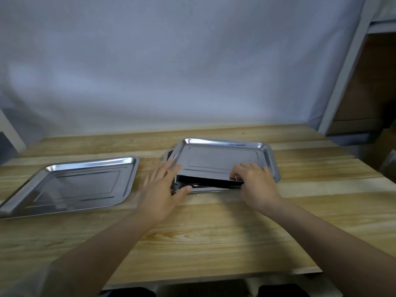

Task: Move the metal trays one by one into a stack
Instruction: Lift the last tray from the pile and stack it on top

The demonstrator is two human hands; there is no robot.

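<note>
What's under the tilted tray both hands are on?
Under the tilted tray sits at least one more metal tray, its near rim showing in the dark gap. How many lie beneath is hidden.

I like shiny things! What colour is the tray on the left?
Shiny silver tray, head view.

I see both bare forearms reaching forward and converging, left hand (pixel 164 189) motion-blurred, palm down, fingers spread flat, thumb poking out to the right, while right hand (pixel 254 183) is sharper, knuckles up, fingers curled under in a pinch, wrist slightly bent.
</note>
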